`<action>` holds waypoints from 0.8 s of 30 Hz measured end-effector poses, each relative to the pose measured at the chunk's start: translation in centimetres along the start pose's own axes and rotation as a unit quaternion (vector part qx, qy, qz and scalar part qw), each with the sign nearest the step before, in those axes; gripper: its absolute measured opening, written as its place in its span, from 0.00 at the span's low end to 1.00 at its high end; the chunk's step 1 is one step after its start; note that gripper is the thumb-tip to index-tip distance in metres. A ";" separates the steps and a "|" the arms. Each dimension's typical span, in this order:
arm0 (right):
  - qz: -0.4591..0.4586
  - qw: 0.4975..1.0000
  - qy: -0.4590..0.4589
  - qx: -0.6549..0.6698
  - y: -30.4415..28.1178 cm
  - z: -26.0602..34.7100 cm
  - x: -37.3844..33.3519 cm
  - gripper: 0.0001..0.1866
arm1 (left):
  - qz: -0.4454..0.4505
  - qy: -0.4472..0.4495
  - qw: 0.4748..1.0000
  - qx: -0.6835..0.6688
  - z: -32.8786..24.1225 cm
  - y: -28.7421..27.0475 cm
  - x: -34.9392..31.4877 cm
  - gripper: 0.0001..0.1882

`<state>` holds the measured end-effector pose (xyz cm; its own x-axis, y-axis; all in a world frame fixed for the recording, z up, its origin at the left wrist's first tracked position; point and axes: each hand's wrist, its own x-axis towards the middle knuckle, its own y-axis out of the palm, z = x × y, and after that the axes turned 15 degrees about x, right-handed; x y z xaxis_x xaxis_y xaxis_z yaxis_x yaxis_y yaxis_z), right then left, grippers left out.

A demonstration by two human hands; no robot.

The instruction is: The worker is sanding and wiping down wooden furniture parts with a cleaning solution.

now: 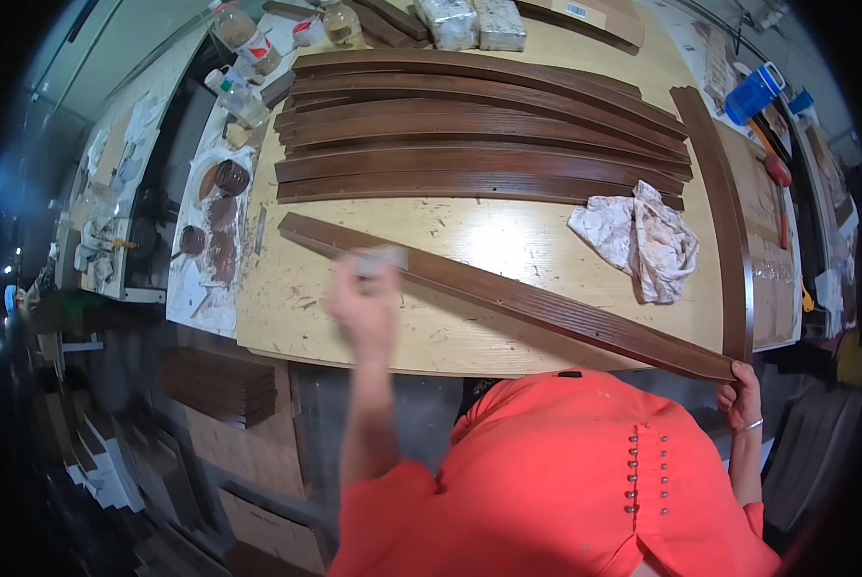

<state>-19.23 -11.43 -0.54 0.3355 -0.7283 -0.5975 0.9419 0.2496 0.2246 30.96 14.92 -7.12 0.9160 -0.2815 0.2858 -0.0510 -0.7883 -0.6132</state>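
Observation:
A long dark-brown wooden strip (pixel 508 306) lies slantwise over the table, from the upper left down to the near right edge. My right hand (pixel 741 396) is closed round its near right end. My left hand (pixel 364 303), smeared by motion, is closed on a small whitish pad (pixel 381 258) at the strip's left part. Whether the pad is cloth or something stiffer, I cannot tell. A crumpled, stained white rag (pixel 643 240) rests on the table beyond the strip's right half.
Several brown strips (pixel 479 130) lie stacked across the far table (pixel 489 226). Another strip (pixel 729 212) runs along its right side. Plastic bottles (pixel 243 38) and stained cups (pixel 231 177) stand at the left. A blue jug (pixel 753 93) is at the far right. More boards (pixel 221 385) are piled below left.

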 end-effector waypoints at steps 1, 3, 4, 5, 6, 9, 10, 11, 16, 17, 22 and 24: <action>-0.031 0.999 -0.001 0.043 -0.5 -0.1 0.3 0.15 | 0.015 0.070 0.996 0.054 -2.3 1.0 -2.6 0.10; -0.027 0.998 0.027 0.046 -0.2 0.6 0.7 0.14 | 0.035 0.191 0.980 0.047 -4.1 2.2 -5.2 0.12; -0.029 0.997 0.051 0.052 0.0 1.0 0.9 0.13 | 0.033 0.187 0.981 0.048 -3.9 2.0 -4.8 0.12; -0.027 0.997 0.052 0.050 0.3 1.4 1.1 0.13 | 0.022 0.159 0.985 0.070 -3.5 1.7 -4.0 0.11; -0.046 0.994 0.073 0.069 -0.1 1.4 1.1 0.12 | 0.015 0.137 0.986 0.088 -3.2 1.9 -3.1 0.10; -0.076 0.990 0.085 0.087 -0.2 1.6 1.7 0.12 | -0.003 0.014 0.996 0.084 3.0 0.9 2.1 0.10; -0.084 0.989 0.078 0.088 -0.3 1.6 2.1 0.12 | -0.006 -0.029 0.997 0.066 5.1 -0.4 4.1 0.10; -0.085 0.989 0.077 0.088 -0.6 1.5 2.5 0.12 | -0.031 -0.049 0.993 0.102 6.6 -1.2 5.9 0.10; -0.091 0.993 0.063 0.046 -0.9 1.3 2.9 0.15 | -0.099 -0.065 0.958 0.262 13.2 -3.2 13.6 0.10; -0.093 0.993 0.063 0.045 -1.0 1.4 3.0 0.15 | -0.113 -0.073 0.942 0.306 13.5 -3.5 14.2 0.10; -0.085 0.991 0.056 0.083 -0.6 1.7 3.3 0.12 | -0.110 -0.060 0.949 0.291 11.8 -3.0 13.8 0.10; -0.080 0.992 0.058 0.080 0.5 2.1 3.4 0.12 | -0.099 -0.060 0.957 0.266 9.3 -2.3 11.6 0.10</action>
<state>-17.66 -15.10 -0.86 0.1894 -0.6701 -0.7177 0.9721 0.0248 0.2333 45.37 18.56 -9.18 0.9274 -0.0650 0.3684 0.3093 -0.4207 -0.8528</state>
